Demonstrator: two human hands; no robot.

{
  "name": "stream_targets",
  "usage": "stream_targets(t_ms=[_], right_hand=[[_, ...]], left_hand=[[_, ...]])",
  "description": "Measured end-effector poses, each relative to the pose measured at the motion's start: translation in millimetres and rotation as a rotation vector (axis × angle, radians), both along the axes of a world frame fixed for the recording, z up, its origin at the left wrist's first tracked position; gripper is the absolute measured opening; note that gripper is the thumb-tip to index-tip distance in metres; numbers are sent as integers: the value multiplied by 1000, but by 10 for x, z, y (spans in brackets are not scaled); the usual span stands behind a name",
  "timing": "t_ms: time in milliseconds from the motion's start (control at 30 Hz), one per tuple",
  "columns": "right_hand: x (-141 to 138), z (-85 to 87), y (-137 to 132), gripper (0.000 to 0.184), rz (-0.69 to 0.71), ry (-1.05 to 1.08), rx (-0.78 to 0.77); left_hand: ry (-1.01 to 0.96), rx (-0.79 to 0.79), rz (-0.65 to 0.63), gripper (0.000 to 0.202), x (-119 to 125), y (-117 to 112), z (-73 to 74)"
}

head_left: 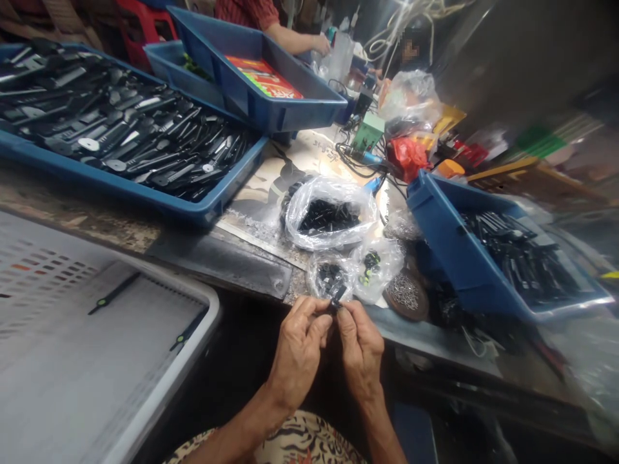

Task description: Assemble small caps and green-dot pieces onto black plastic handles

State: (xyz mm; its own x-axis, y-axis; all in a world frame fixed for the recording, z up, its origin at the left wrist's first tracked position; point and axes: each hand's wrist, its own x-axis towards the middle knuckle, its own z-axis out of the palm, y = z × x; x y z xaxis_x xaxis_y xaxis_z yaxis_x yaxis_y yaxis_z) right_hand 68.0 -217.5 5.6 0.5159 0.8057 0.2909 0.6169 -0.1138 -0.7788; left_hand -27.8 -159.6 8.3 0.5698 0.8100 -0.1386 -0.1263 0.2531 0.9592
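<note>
Between my fingertips, at the bench's front edge, is a small black plastic part point(335, 303); its exact kind is hard to make out. My left hand point(300, 338) pinches it from the left, and my right hand point(358, 338) grips it from the right. Just beyond lies a small clear bag of black parts point(331, 274). Beside that, a clear bag point(382, 267) contains black and yellow-green pieces. A larger open plastic bag point(331, 216) of small black parts sits behind them. To the right, a round dish point(409, 296) holds many small metal pieces.
A blue tray point(193, 209) heaped with long black parts stands left, near stacked blue bins point(290, 113). Another blue bin point(445, 238) of black parts is right. A white basket point(97, 361) holds two black parts. Across the bench, a co-worker's arm point(294, 40) reaches in.
</note>
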Motion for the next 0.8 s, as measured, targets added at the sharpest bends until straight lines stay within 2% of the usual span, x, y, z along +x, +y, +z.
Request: stream_targets(t_ms=[200, 500, 800], right_hand=[[22, -48, 24, 21, -12, -95, 27], [60, -91, 71, 25, -83, -182, 65], [70, -82, 181, 34, -192, -143, 28]], left_hand=[[1, -26, 8, 9, 28, 0, 23], [24, 28, 11, 10, 64, 19, 11], [6, -54, 15, 9, 148, 46, 82]])
